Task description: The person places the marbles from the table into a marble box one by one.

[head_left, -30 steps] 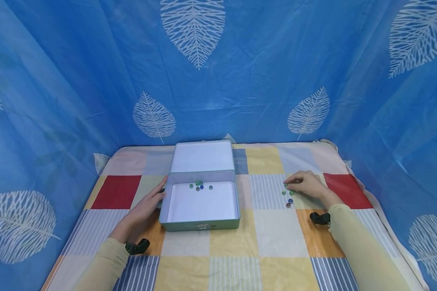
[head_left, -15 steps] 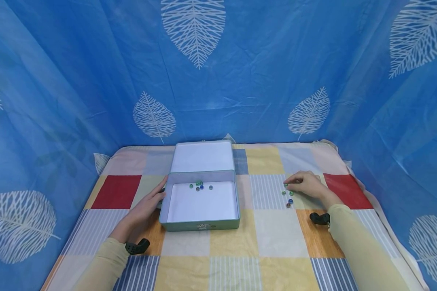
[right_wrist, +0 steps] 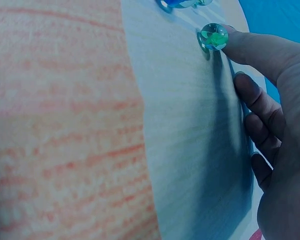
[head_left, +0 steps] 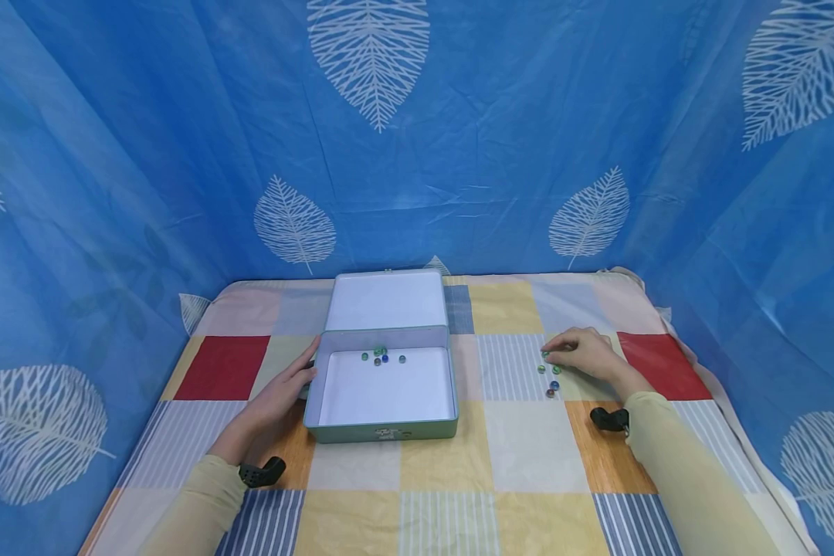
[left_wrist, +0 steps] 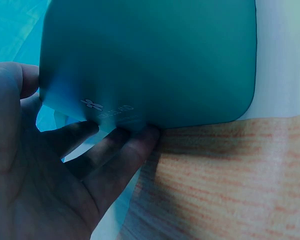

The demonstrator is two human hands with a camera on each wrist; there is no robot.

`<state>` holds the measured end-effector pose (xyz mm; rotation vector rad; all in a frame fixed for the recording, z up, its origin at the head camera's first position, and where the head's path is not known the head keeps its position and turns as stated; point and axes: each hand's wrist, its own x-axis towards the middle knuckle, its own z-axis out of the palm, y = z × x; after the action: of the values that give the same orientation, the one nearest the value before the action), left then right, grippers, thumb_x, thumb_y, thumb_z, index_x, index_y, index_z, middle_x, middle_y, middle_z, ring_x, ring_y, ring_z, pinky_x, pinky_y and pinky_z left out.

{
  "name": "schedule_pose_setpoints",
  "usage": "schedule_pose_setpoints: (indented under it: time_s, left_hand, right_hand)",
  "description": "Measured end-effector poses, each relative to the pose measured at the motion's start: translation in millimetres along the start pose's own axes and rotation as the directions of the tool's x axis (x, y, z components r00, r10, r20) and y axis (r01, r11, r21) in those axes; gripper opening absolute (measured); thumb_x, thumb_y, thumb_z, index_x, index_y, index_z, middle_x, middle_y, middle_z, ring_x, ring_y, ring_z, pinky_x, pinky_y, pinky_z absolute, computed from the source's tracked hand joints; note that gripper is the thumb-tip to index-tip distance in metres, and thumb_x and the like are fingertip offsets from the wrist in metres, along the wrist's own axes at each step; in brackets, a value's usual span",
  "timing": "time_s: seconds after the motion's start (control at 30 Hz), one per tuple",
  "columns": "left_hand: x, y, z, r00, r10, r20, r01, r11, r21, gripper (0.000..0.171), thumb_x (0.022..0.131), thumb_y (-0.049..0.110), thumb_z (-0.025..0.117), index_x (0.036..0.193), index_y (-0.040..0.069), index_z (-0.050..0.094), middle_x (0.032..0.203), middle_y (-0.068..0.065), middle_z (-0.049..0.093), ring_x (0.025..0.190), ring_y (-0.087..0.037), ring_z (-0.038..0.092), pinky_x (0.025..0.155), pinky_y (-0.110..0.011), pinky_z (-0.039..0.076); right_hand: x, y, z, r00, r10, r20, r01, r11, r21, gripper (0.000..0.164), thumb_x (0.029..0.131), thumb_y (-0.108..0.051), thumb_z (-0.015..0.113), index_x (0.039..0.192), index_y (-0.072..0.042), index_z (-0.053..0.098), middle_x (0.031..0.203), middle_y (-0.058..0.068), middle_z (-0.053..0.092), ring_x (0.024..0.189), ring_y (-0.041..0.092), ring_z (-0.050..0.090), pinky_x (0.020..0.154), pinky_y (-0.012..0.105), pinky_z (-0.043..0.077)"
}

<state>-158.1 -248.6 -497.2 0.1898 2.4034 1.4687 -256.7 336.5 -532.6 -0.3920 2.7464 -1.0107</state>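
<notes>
An open green tin box (head_left: 384, 432), white inside, holds several glass marbles (head_left: 402, 359) near its back wall. My left hand (head_left: 285, 392) rests along the box's left side. In the left wrist view its fingers (left_wrist: 122, 157) press the green outer wall, with the thumb at the edge. Over the cloth on the right, my right hand (head_left: 587, 354) pinches a green marble (head_left: 545, 354) between thumb and forefinger. Close by lie a green marble (head_left: 557, 370), another green marble (head_left: 541, 368), a blue marble (head_left: 554, 384) and a brown marble (head_left: 550, 394).
A patchwork cloth (head_left: 445, 463) covers the table. The tin's lid (head_left: 387, 300) lies back behind it. Blue curtain (head_left: 459, 170) with white leaves closes in the back and sides. A dark wrist device (head_left: 610, 418) sits on the right wrist.
</notes>
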Motion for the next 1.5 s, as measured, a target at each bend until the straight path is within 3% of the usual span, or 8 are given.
schedule_pose_setpoints:
  time_s: [0.4, 0.7, 1.17, 1.4, 1.5]
  left_hand:
    - [-0.5, -0.8, -0.3, 1.0, 0.012, 0.004, -0.012, 1.0, 0.0, 0.06, 0.113, 0.03, 0.035, 0.165, 0.036, 0.006, 0.172, 0.0, 0.0, 0.156, -0.034, 0.001, 0.117, -0.07, 0.009]
    - [-0.4, -1.5, -0.3, 1.0, 0.013, -0.001, -0.013, 1.0, 0.007, 0.06, 0.113, 0.031, 0.035, 0.165, 0.037, 0.007, 0.172, 0.0, 0.0, 0.156, -0.034, 0.001, 0.117, -0.071, 0.008]
    - [0.4, -1.6, -0.7, 1.0, -0.001, 0.003, 0.001, 1.0, 0.0, 0.059, 0.113, 0.032, 0.034, 0.165, 0.038, 0.006, 0.172, 0.0, -0.001, 0.156, -0.034, 0.001, 0.117, -0.071, 0.01]
    - [0.9, -1.9, -2.7, 0.999, -0.052, 0.011, 0.052, 0.998, -0.039, 0.059, 0.113, 0.034, 0.034, 0.164, 0.042, 0.007, 0.172, -0.002, 0.001, 0.154, -0.04, 0.007, 0.114, -0.069, 0.024]
    - [1.1, -1.3, -3.4, 0.998, -0.068, 0.016, 0.069, 0.996, -0.06, 0.058, 0.113, 0.035, 0.034, 0.163, 0.045, 0.008, 0.172, -0.001, 0.002, 0.154, -0.039, 0.009, 0.115, -0.068, 0.026]
  right_hand:
    - [-1.0, -0.4, 0.0, 1.0, -0.008, -0.031, 0.007, 1.0, -0.031, 0.019, 0.09, -0.035, 0.08, 0.105, -0.024, 0.082, 0.11, 0.002, 0.071, 0.112, 0.029, 0.057, 0.097, 0.06, 0.031]
    - [-1.6, -0.4, 0.2, 0.999, -0.021, -0.03, 0.021, 1.0, -0.016, 0.017, 0.091, -0.033, 0.08, 0.105, -0.023, 0.081, 0.109, 0.001, 0.071, 0.11, 0.027, 0.058, 0.097, 0.056, 0.039]
    - [-2.8, -2.0, -0.2, 0.999, -0.027, -0.033, 0.026, 1.0, -0.016, 0.017, 0.091, -0.031, 0.079, 0.105, -0.022, 0.081, 0.108, 0.002, 0.071, 0.111, 0.03, 0.059, 0.098, 0.061, 0.034]
    - [-0.1, -3.7, -3.4, 1.0, 0.026, 0.002, -0.026, 0.999, 0.036, 0.023, 0.094, -0.031, 0.077, 0.111, -0.016, 0.08, 0.11, 0.004, 0.071, 0.104, 0.025, 0.059, 0.093, 0.045, 0.046]
    - [-0.2, -6.3, -7.9, 0.998, 0.057, 0.005, -0.058, 0.997, 0.047, 0.03, 0.095, -0.034, 0.074, 0.117, -0.014, 0.077, 0.116, 0.009, 0.069, 0.106, 0.027, 0.058, 0.093, 0.046, 0.047]
